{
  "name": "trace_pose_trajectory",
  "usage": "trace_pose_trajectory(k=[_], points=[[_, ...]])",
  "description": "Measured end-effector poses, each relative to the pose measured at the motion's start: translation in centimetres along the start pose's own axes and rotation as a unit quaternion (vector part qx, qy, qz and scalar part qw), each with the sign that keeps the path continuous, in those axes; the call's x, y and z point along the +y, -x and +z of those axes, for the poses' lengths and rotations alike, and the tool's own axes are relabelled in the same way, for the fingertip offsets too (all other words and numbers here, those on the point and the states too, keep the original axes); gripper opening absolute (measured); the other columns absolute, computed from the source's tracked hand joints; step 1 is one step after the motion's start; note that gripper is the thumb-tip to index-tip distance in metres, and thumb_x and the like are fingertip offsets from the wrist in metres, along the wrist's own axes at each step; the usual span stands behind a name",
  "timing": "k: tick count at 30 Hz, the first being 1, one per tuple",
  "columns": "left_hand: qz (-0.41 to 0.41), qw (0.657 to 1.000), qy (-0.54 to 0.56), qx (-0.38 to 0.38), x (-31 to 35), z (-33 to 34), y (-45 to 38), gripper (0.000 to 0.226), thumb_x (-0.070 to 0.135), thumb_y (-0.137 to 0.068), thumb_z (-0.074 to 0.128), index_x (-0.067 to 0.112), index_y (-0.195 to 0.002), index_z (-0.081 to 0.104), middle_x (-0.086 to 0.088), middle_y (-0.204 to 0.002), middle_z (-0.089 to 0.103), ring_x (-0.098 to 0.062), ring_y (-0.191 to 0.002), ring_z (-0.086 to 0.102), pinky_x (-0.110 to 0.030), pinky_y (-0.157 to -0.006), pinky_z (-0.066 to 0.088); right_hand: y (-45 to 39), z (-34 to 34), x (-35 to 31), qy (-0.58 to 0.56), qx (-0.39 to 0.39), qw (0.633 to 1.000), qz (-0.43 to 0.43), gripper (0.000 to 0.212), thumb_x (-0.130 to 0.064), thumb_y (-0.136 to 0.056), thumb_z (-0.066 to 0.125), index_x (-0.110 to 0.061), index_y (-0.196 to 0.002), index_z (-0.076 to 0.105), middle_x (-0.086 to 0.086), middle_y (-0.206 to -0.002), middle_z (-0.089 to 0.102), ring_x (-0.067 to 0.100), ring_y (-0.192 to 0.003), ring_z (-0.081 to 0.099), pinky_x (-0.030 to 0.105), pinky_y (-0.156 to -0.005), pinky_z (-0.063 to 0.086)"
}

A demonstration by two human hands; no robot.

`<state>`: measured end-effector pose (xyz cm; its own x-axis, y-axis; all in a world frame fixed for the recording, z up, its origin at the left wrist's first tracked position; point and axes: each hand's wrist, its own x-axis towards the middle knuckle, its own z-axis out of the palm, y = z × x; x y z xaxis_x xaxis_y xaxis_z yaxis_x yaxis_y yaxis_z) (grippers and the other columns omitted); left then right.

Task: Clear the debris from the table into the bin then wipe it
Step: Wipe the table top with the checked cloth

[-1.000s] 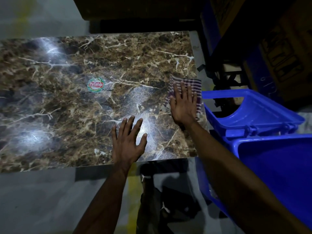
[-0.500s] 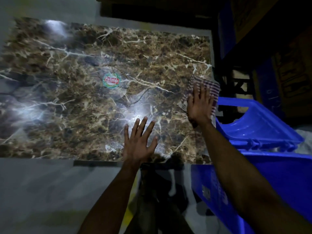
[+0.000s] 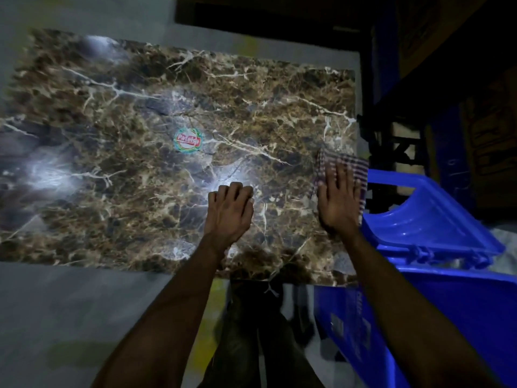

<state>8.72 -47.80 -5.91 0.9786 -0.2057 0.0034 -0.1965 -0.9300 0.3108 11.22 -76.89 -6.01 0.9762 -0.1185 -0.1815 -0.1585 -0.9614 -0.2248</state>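
Observation:
A brown marble-pattern table (image 3: pixel 117 175) fills the middle of the view, and I see no debris on it. At its right edge lies a purple-and-white checked cloth (image 3: pixel 355 164). My right hand (image 3: pixel 339 203) presses flat on that cloth with straight fingers. My left hand (image 3: pixel 230 210) rests on the tabletop near the front edge, its fingers curled under and holding nothing. A blue plastic bin (image 3: pixel 453 317) stands right of the table, its hinged lid (image 3: pixel 436 219) open.
A round red-and-green sticker (image 3: pixel 188 140) sits near the table's middle. Glare patches shine on the left and centre of the top. Grey floor (image 3: pixel 56 317) lies in front. My legs stand below the front edge. Dark furniture stands behind, at the right.
My left hand's fingers, spread flat before, have curled under. My right hand stays flat on the cloth at the right edge. The camera view has shifted.

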Motion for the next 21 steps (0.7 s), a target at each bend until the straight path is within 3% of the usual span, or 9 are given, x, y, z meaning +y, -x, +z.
trace_pose_trajectory(k=[4,8,12,17,21], points=[[-0.074,0.995,0.021,0.060,0.0,1.3,0.0,0.029,0.039,-0.104,0.053,0.023,-0.127,0.056,-0.005,-0.131,0.050,-0.032,-0.119,0.045,-0.048,-0.101,0.032,-5.7,-0.2,-3.8,-0.002,0.022,1.000,0.016,0.066,-0.051,-0.105,0.012,-0.025,-0.165,0.021,0.006,-0.173,0.011,0.033,-0.159,0.008,0.056,-0.127,0.011],[-0.117,0.991,0.036,0.055,0.0,1.4,-0.3,0.049,0.043,-0.103,0.054,0.024,-0.148,0.047,-0.004,-0.156,0.040,-0.030,-0.142,0.037,-0.051,-0.114,0.026,-5.2,0.7,-7.3,-0.020,-0.012,0.996,-0.087,0.067,-0.053,-0.105,0.006,-0.026,-0.166,0.012,0.006,-0.174,0.003,0.030,-0.160,0.001,0.055,-0.128,0.006],[-0.120,0.991,0.037,0.047,0.1,1.3,-0.3,0.055,0.044,-0.103,0.051,0.025,-0.154,0.042,-0.003,-0.162,0.036,-0.028,-0.149,0.033,-0.051,-0.118,0.021,-0.1,1.3,-5.3,-0.014,-0.042,0.983,-0.177,0.060,-0.049,-0.110,0.014,-0.029,-0.166,0.009,0.002,-0.174,0.001,0.024,-0.161,-0.004,0.056,-0.127,0.008],[-0.115,0.992,0.038,0.041,0.0,1.4,-0.4,0.058,0.045,-0.104,0.049,0.028,-0.158,0.036,0.001,-0.166,0.031,-0.025,-0.154,0.026,-0.053,-0.121,0.019,-1.0,0.3,-1.7,-0.029,-0.021,0.996,-0.082,0.059,-0.051,-0.110,0.016,-0.035,-0.166,0.007,-0.003,-0.174,0.001,0.023,-0.161,-0.003,0.055,-0.127,0.007],[-0.115,0.992,0.036,0.046,-0.1,1.2,-0.4,0.060,0.044,-0.103,0.053,0.028,-0.158,0.037,0.002,-0.166,0.031,-0.025,-0.154,0.026,-0.051,-0.121,0.017,-5.4,0.5,-5.8,-0.026,-0.002,0.999,-0.029,0.060,-0.051,-0.110,0.015,-0.035,-0.165,0.002,0.001,-0.174,-0.003,0.027,-0.160,-0.007,0.057,-0.127,0.005]])
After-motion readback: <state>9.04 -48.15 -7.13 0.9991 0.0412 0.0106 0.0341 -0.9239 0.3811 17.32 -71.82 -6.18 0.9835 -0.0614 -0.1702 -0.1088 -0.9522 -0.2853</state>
